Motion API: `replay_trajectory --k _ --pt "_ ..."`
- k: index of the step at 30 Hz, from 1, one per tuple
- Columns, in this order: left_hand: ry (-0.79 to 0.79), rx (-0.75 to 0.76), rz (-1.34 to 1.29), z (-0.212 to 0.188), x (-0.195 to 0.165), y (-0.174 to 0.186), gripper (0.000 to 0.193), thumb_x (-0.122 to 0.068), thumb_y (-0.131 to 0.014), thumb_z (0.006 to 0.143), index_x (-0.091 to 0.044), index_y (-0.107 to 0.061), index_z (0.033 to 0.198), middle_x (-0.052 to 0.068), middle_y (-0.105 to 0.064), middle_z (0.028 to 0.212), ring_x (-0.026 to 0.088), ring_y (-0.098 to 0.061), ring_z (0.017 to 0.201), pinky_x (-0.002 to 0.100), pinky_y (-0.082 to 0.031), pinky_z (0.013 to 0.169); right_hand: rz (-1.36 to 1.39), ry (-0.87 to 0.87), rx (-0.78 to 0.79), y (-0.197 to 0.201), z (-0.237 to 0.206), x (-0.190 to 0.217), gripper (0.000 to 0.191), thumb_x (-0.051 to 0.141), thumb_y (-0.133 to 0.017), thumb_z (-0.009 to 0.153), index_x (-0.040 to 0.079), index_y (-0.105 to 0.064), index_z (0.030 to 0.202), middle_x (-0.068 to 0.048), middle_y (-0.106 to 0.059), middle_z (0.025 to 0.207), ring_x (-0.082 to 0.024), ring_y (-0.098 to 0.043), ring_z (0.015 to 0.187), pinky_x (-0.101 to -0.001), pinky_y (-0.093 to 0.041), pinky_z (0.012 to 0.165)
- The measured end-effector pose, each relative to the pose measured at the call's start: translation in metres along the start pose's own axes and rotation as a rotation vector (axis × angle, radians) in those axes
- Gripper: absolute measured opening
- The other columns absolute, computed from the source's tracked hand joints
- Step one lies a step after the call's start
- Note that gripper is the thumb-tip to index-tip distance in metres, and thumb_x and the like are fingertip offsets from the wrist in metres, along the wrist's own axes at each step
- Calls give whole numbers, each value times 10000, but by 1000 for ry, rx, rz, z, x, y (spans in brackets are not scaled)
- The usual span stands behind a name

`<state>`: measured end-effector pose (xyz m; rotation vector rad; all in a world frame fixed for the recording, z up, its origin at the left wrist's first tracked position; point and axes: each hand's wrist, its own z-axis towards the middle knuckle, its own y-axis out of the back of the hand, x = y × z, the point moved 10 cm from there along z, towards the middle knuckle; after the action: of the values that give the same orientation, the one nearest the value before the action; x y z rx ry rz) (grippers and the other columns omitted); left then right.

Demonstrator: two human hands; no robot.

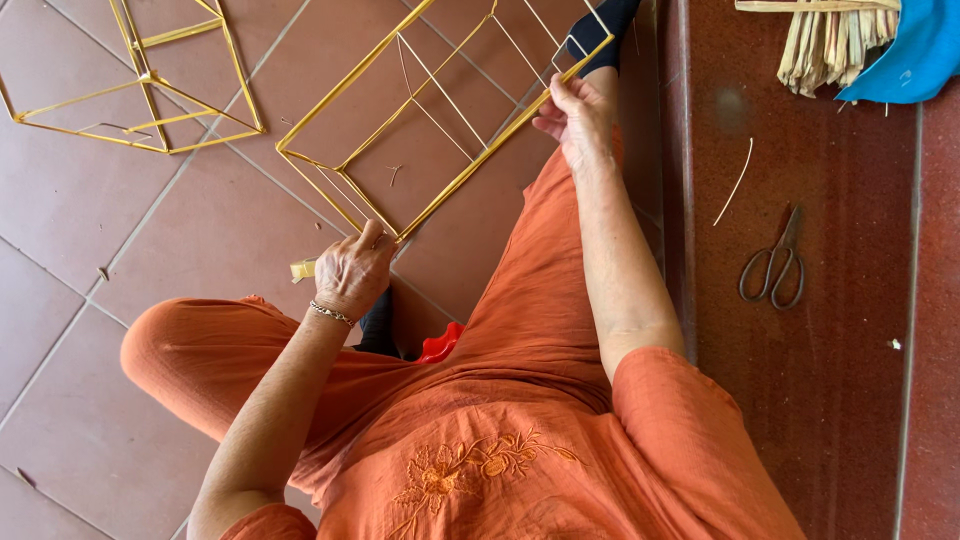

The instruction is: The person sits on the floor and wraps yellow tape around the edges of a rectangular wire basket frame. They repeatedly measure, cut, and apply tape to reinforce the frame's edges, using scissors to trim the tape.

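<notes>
A tiled floor [90, 210] carries everything — the person sits on it in orange clothes, legs spread so the work lies between them. The yellow stick frame [400, 130] rests tilted across the tiles, one long edge stretched between both hands, probably to keep it taut and steady. A second yellow frame [150, 80] lies apart at upper left. The right hand [578, 118] has its fingers pinching the far end of that edge; the left hand [352, 272] has fingers closed on the near corner. Scissors [773, 265] lie within reach on the red step [800, 380], near a straw bundle [830, 40].
</notes>
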<state>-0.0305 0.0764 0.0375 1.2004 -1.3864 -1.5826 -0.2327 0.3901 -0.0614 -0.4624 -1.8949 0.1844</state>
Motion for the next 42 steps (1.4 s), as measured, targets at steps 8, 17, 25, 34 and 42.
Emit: replay_trajectory --k 8,17,25,34,42 --pt "27 -82 -62 -2 3 7 28 -145 -703 865 -169 -690 869 9 -580 966 253 -681 678 423 -552 566 278 -117 195 -19 -26 -29 163 264 -690 968 124 -666 1047 -50 -712 918 -137 -682 773 -326 -627 711" --pt "85 -62 -49 1 7 1 155 -266 -724 920 -144 -692 830 20 -584 970 261 -694 681 434 -547 568 41 -4 125 -26 -17 -29 221 165 -746 973 94 -573 1091 -1 -621 869 -113 -623 754 -341 -649 724" --pt "83 -74 -74 2 6 1 132 -255 -728 919 -135 -695 874 39 -569 968 257 -693 684 424 -548 563 -70 -34 95 -31 -38 -40 229 148 -590 1025 40 -584 1227 -97 -696 899 -172 -713 747 -338 -657 651" --pt "111 -89 -90 1 10 1 157 -284 -737 921 -148 -697 855 29 -580 963 263 -679 646 432 -543 546 -80 35 213 -35 -48 -49 270 138 -664 1009 18 -624 1248 -116 -744 984 -203 -764 890 -364 -679 755" --pt "118 -115 -132 -1 14 4 139 -290 -738 936 -165 -721 877 11 -601 993 288 -660 615 433 -530 518 236 -76 354 -46 -55 -53 271 232 -575 1047 55 -682 1223 -112 -755 1008 -206 -758 907 -363 -667 799"
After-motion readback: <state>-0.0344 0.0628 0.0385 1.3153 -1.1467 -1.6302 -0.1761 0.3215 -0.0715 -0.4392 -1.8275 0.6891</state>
